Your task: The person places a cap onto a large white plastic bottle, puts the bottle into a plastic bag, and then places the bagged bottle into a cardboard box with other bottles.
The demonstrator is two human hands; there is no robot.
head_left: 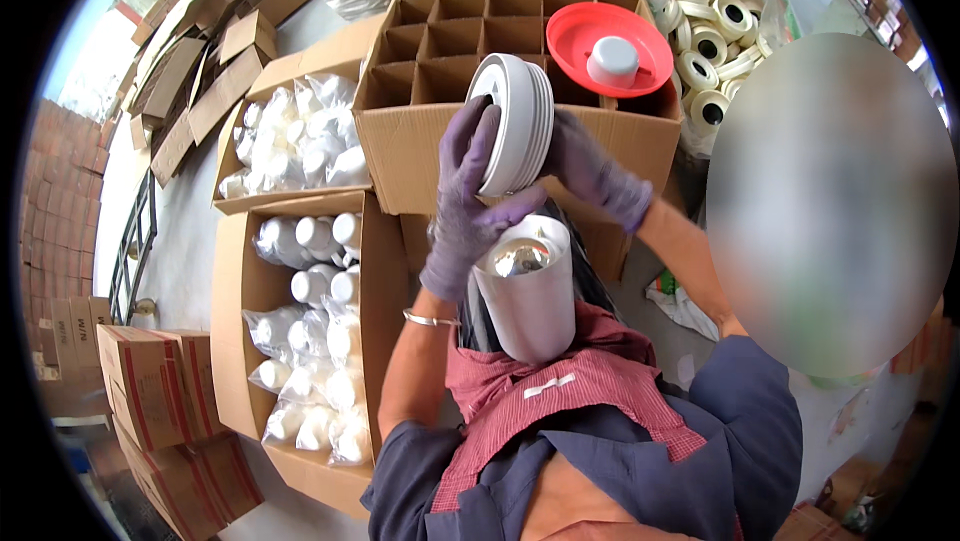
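Observation:
In front of my chest I hold a white round screw base [517, 126], tilted on edge, with ridges round its side. My left hand [465, 206], in a purple-grey glove, grips its left side and lower edge. The gloved right hand [600, 173] is closed against the other side, its fingertips hidden behind the base. Below them a white vacuum flask body [535, 306] rests in my lap against a red checked apron [600, 381]. A shiny silver liner [522, 257] shows inside its open end.
Ahead stands a divided cardboard box [430, 156], carrying a red dish [560, 46] with a pale cap [613, 61]. Boxes of bagged white parts [310, 341] stand left. A clear bag of cream rings [705, 46] is at far right. Cartons [150, 381] are stacked lower left.

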